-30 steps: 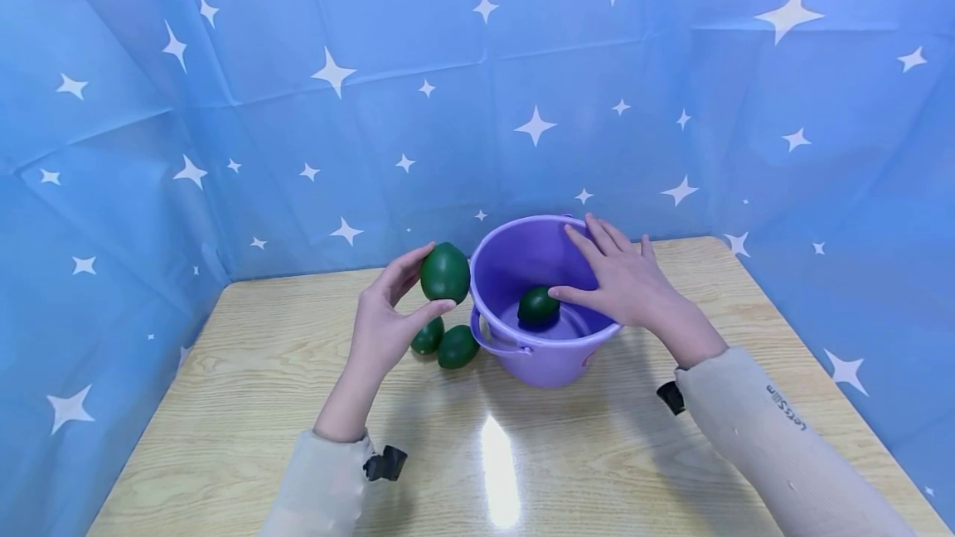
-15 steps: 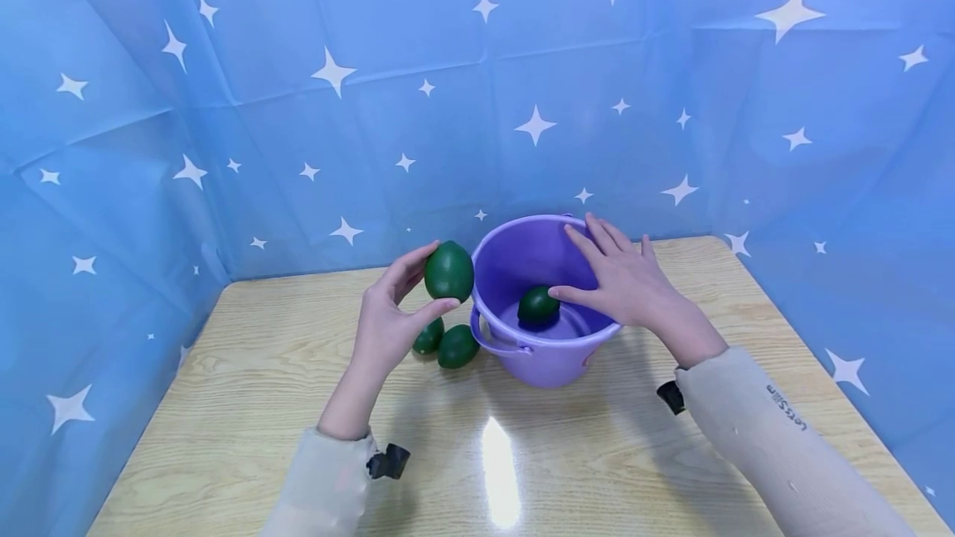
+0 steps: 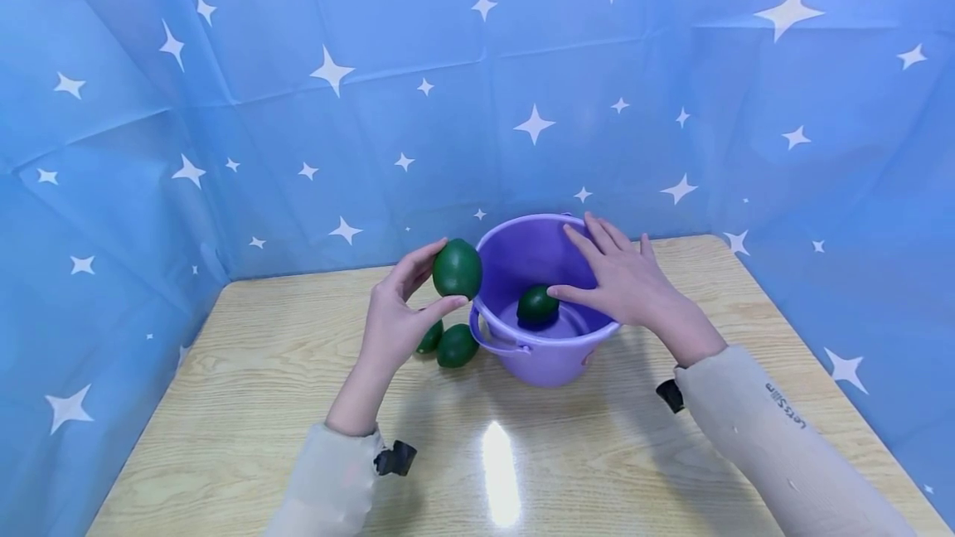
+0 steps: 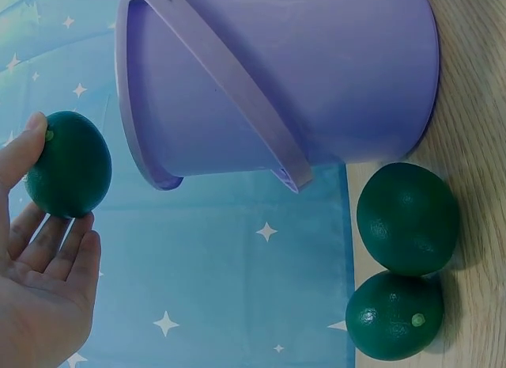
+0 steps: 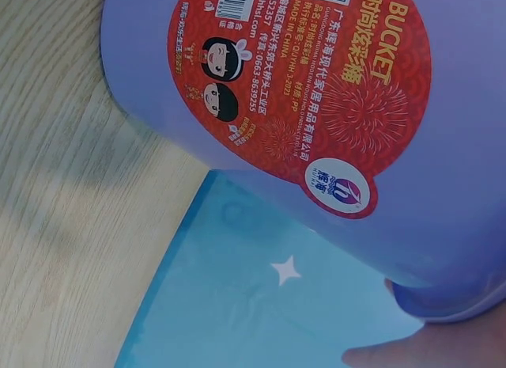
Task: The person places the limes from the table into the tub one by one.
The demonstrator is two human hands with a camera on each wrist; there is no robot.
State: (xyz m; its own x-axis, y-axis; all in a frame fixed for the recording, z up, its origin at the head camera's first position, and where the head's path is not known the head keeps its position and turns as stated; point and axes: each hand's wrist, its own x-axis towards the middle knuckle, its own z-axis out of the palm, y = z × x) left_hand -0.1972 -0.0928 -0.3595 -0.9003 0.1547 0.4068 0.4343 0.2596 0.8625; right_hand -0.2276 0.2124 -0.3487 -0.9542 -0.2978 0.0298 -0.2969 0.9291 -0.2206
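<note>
My left hand (image 3: pixel 395 317) pinches a dark green lime (image 3: pixel 458 269) between thumb and fingertips, raised just left of the bucket's rim. The purple bucket (image 3: pixel 548 363) stands upright on the table, mouth tilted into view. Inside it, one lime (image 3: pixel 533 307) lies on the bottom. My right hand (image 3: pixel 630 280) rests over the bucket's right rim with fingers spread and straight. In the left wrist view, the held lime (image 4: pixel 73 166) is apart from the bucket (image 4: pixel 277 75). Two more limes sit on the table by the bucket, a nearer lime (image 3: pixel 457 345) and a partly hidden lime (image 3: pixel 429 337).
The bucket's handle (image 3: pixel 496 342) hangs down its left side. A red label (image 5: pixel 316 91) covers part of its right outer wall. Blue star-printed cloth (image 3: pixel 418 123) encloses the back and sides of the wooden table (image 3: pixel 298 371).
My left hand has moved slightly right with the lime, bringing it closer to the bucket's rim. My right hand and the bucket have stayed in place.
</note>
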